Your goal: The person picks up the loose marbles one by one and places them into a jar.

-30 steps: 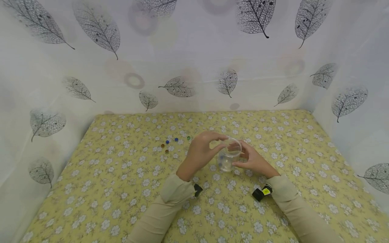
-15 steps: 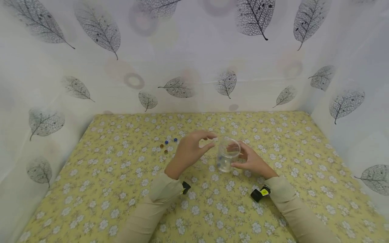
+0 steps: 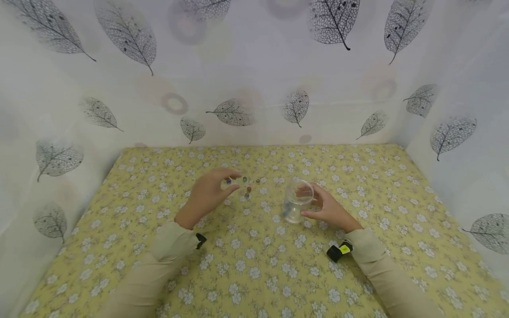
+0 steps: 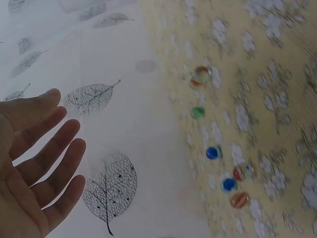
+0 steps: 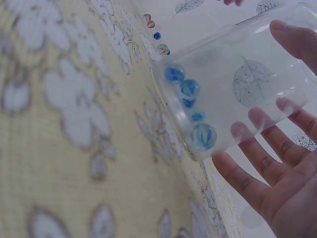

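My right hand [image 3: 328, 210] holds a clear plastic cup [image 3: 293, 213] upright on the cloth, its thumb on the near side and fingers round the far side. Several blue-swirled marbles [image 5: 189, 89] lie at the bottom of the cup. My left hand [image 3: 207, 194] hovers over the cloth left of the cup, thumb and fingers spread apart with nothing between them. By its fingertips in the head view are a blue marble [image 3: 228, 181], a green marble [image 3: 244, 179] and a red-toned marble [image 3: 248, 189]. The left wrist view shows an orange-brown marble [image 4: 239, 200] in the same loose group.
A yellow floral cloth [image 3: 254, 274] covers the table. White curtains with a leaf print [image 3: 254, 66] hang along the back and both sides. Each wrist wears a black strap; the right wrist's strap [image 3: 339, 251] carries a yellow label.
My left hand has moved left from the cup's mouth to the loose marbles, uncovering some and hiding others. The right hand and cup have stayed nearly in place.
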Available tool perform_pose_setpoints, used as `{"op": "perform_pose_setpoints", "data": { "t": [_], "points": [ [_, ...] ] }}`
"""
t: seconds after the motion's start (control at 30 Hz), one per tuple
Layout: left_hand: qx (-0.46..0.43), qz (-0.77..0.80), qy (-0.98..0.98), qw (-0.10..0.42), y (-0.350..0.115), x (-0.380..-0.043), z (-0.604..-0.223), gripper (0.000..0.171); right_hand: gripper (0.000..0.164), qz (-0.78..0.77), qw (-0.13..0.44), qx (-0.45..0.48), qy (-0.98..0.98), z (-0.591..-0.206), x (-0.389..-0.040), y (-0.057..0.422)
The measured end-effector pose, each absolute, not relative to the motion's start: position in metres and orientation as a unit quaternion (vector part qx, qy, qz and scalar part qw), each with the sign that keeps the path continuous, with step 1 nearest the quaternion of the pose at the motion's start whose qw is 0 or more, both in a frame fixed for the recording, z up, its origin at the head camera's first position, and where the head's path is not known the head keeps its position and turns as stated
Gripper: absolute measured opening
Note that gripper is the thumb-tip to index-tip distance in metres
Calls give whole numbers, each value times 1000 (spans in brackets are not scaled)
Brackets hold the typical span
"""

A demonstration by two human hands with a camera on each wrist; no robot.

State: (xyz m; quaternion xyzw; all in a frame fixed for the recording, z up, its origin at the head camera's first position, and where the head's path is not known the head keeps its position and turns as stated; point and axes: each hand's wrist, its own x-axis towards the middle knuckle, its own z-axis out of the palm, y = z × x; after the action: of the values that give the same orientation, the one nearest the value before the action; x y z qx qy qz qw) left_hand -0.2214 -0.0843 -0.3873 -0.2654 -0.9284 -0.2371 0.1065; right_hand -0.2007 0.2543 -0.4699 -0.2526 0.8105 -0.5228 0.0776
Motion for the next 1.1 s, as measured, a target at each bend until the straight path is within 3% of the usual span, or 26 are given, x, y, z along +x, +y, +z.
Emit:
{"op": "perform_pose_setpoints", "data": {
  "t": [0.47, 1.1],
  "points": [
    [-249, -173, -950, 73, -140, -248, -403, 30, 67, -519, 82, -246, 814, -466, -201, 253],
    [-290, -107, -951, -2, -164, -275, -434, 21, 64, -522, 90, -238, 814, -463, -200, 251]
  ]
}}
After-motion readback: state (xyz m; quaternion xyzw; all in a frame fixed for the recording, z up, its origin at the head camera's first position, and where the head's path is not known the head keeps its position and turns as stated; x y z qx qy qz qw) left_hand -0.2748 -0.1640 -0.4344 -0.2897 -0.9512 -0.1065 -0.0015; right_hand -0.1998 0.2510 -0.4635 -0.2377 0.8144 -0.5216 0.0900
